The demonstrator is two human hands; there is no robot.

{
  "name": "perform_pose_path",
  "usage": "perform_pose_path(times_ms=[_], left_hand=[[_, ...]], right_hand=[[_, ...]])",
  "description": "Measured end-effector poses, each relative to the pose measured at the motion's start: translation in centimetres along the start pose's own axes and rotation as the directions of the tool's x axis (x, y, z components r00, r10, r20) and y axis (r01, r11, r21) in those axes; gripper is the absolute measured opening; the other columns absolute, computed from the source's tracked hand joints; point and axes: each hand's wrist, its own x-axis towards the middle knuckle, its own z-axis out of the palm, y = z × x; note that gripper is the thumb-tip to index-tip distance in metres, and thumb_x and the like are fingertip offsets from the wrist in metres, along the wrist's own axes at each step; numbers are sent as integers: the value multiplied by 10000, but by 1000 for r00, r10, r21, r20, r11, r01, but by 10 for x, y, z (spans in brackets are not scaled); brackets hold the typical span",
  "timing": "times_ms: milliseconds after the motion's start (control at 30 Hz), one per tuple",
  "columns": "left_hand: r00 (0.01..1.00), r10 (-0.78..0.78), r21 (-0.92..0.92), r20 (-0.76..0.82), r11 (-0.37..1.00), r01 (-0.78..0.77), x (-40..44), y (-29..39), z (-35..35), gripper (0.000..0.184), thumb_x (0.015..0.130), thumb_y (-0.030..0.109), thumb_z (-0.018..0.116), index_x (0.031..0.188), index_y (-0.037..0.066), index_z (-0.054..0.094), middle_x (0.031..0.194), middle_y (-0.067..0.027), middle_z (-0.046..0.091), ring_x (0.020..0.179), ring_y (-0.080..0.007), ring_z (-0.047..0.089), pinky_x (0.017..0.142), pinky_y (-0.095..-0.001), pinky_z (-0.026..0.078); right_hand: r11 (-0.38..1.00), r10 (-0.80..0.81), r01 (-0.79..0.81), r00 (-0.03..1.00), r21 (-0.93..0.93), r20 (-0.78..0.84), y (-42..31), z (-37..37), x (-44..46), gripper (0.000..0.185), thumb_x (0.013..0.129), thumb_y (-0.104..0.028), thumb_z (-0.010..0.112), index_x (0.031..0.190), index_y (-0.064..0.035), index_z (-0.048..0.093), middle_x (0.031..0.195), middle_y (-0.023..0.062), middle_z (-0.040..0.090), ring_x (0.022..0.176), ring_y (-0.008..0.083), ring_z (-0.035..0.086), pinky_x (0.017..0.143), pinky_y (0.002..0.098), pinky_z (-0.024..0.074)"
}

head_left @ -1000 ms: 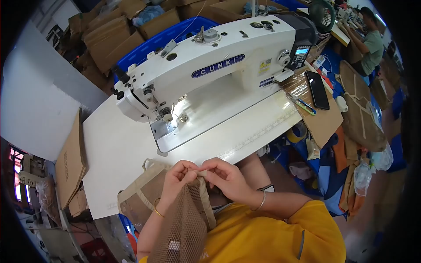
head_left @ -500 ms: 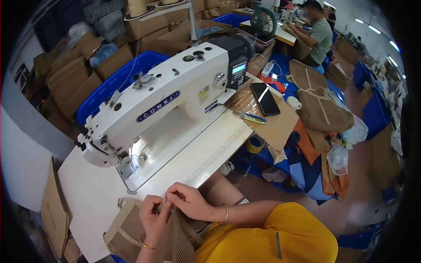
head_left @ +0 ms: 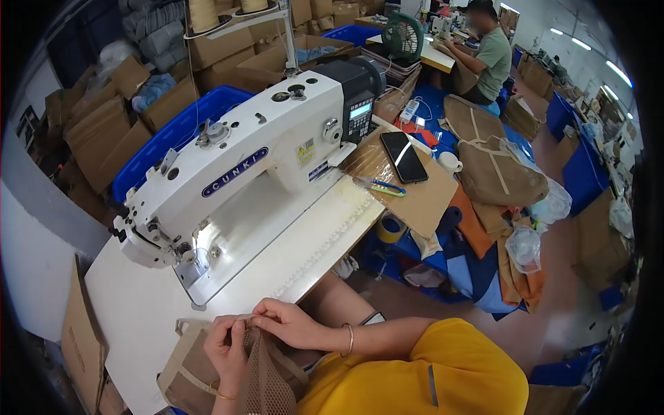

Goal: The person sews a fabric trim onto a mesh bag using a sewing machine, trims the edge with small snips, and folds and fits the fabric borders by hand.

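My left hand pinches the upper edge of a brown mesh fabric piece. Close beside it, my right hand grips the same edge between thumb and fingers. The mesh hangs from both hands towards my lap. A flat brown fabric part with pale binding lies under my left wrist, on the table's front edge; whether it joins the mesh cannot be seen. Just beyond my hands stands a white sewing machine, its needle area to the upper left of my fingers.
A cardboard sheet right of the machine carries a phone and thread snips. Folded brown fabric and cloth scraps lie on a blue surface. Blue bins and cartons stand behind. Another person sits at the back right.
My fingers have moved slightly apart along the mesh edge, which now stretches between them. The whole view has shifted a little, with the machine appearing further left.
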Motion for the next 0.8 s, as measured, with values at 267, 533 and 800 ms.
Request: perform_pose_path(times_ms=[267,533,800], left_hand=[[974,223,307,-42,931,-200,2,-1,6,33,843,31,644,852,1,636,766,-77,593,681,-156,548,623,-266,426],[974,-134,44,-184,989,144,-1,-1,5,67,856,50,657,887,-9,649,768,-18,628,686,-56,529,629,-213,440],[972,-164,-148,-167,979,140,-1,-4,5,86,862,60,664,889,-21,654,807,-31,671,735,-62,584,686,-212,471]], right_hand=[[997,78,-77,993,6,-92,8,6,-14,87,967,-101,542,959,-15,539,741,-54,516,666,-12,433,550,164,352],[998,50,-53,994,-32,-101,-9,13,-9,82,960,-96,549,959,-19,522,779,-35,554,695,-5,474,588,153,388],[992,38,-24,993,124,-110,-9,20,3,95,940,-36,566,1016,-10,515,877,3,594,812,28,558,700,163,460]])
